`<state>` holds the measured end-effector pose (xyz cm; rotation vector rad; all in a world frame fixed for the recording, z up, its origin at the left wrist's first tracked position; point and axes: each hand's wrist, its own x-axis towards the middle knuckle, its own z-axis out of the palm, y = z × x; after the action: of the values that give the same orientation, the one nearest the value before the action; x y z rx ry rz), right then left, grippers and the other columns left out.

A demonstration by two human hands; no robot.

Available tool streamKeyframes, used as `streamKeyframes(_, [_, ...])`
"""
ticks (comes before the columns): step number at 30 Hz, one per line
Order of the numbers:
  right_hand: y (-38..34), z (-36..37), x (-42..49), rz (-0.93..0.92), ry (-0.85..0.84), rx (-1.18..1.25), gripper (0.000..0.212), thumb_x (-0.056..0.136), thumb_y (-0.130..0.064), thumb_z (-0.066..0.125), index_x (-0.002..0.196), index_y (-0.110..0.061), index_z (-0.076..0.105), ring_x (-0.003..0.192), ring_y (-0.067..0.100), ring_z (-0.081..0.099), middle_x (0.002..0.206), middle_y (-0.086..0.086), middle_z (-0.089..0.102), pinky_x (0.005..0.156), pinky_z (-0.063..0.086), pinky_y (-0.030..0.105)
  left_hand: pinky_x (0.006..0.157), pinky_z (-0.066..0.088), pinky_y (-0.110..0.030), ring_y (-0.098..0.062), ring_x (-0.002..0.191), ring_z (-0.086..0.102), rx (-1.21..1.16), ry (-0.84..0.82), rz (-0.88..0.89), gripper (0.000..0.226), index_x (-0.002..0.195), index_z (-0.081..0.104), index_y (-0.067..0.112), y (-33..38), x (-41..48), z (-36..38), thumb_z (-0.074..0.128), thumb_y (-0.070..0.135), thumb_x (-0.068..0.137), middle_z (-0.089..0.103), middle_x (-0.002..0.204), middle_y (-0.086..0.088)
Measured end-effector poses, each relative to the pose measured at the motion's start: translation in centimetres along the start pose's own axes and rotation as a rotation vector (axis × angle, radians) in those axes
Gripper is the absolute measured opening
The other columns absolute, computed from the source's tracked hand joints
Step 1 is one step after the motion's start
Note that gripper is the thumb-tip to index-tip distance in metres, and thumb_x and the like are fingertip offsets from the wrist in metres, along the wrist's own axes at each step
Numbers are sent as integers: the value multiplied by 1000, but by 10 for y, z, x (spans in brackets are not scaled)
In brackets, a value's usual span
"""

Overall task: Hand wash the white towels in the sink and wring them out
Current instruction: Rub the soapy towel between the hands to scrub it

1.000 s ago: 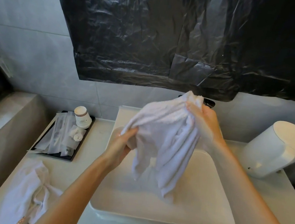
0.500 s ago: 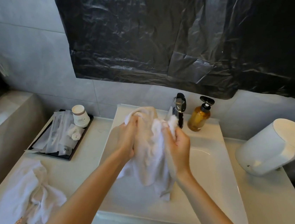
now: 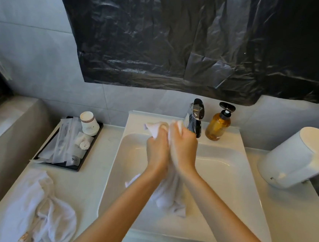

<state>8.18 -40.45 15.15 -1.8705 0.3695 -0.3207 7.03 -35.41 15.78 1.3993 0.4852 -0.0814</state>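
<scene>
Head view: both hands (image 3: 157,152) (image 3: 183,151) clench a white towel (image 3: 167,198) over the sink (image 3: 232,190); pale counter (image 3: 87,188), grey tiled wall (image 3: 32,56)

A: The towel (image 3: 167,199) is showing plain white, and the sink (image 3: 226,188) is gleaming white too.
B: The soap bottle (image 3: 218,125) is glowing amber under a black pump, the faucet (image 3: 197,113) shining chrome.
A: Up top, the plastic sheet (image 3: 164,37) is glinting glossy black against pale grey wall tiles (image 3: 24,45).
B: Left side, a black tray (image 3: 58,164) and a white cup (image 3: 89,123) that is wearing a thin brown band; the second towel (image 3: 35,206) is looking white too.
</scene>
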Motion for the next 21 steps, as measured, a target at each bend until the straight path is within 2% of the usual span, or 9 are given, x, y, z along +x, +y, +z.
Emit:
streamKeyframes(3, [-8, 0, 14, 38, 163, 98, 42, 101, -36, 43, 66, -15, 54, 62, 13, 52, 61, -3, 55, 65, 38, 30, 62, 43, -31, -15, 58, 55, 118, -69, 95, 34, 76, 62, 10, 2, 1, 5, 44, 31, 95, 60, 60, 3])
streamKeyframes(4, [-9, 2, 6, 19, 164, 108, 40, 101, -36, 43, 72, -14, 58, 65, 12, 55, 65, -2, 58, 66, 40, 30, 63, 45, -30, -14, 60, 56, 149, -78, 120, 32, 84, 65, 11, 6, 7, 4, 44, 32, 96, 62, 66, 1])
streamKeyframes(6, [-4, 8, -12, -66, 97, 46, 37, 101, -36, 44, 78, -14, 62, 72, 18, 60, 72, 2, 62, 66, 44, 31, 55, 44, -21, -8, 59, 55, 148, -33, 121, 30, 93, 63, 9, 14, 19, 1, 43, 31, 99, 62, 70, 1])
streamKeyframes(9, [-1, 7, -1, -42, 7, 33, 42, 99, -37, 46, 62, -18, 51, 68, 19, 57, 64, 0, 57, 66, 44, 33, 54, 41, -27, -14, 58, 52, 61, 15, 25, 34, 74, 55, 12, 15, 11, 1, 43, 29, 99, 57, 62, 1])
streamKeyframes(11, [-2, 4, 23, 57, 118, 89, 42, 100, -36, 45, 63, -17, 51, 65, 17, 53, 61, -3, 53, 67, 41, 34, 58, 40, -30, -20, 59, 54, 92, -30, 4, 35, 70, 56, 12, 8, -2, 7, 43, 31, 96, 55, 56, 2])
streamKeyframes(13, [-4, 2, 21, 97, 210, 188, 37, 100, -35, 44, 71, -16, 55, 67, 15, 56, 66, -1, 57, 69, 45, 34, 60, 41, -31, -21, 63, 54, 126, -56, 36, 32, 80, 60, 10, 7, -6, 8, 44, 35, 92, 56, 57, 2])
streamKeyframes(15, [-2, 5, -4, 38, 164, 163, 35, 100, -37, 46, 73, -16, 56, 72, 18, 60, 71, 2, 61, 70, 47, 34, 57, 41, -30, -16, 59, 53, 90, -15, 45, 31, 82, 58, 10, 13, 2, 5, 45, 35, 94, 56, 61, 0])
streamKeyframes(18, [1, 3, -25, -55, 41, 147, 43, 98, -34, 50, 62, -10, 52, 62, 19, 55, 61, 7, 56, 60, 43, 32, 53, 42, -24, -8, 52, 53, 50, 36, 68, 33, 70, 49, 17, 18, 6, 2, 43, 30, 100, 54, 63, -2])
streamKeyframes(21, [-2, -3, 12, 117, 175, 199, 44, 97, -33, 51, 56, -19, 46, 62, 18, 47, 57, -2, 50, 65, 40, 33, 64, 41, -31, -25, 65, 57, 74, 33, 17, 35, 67, 55, 15, 12, -10, 11, 46, 32, 96, 60, 65, -7])
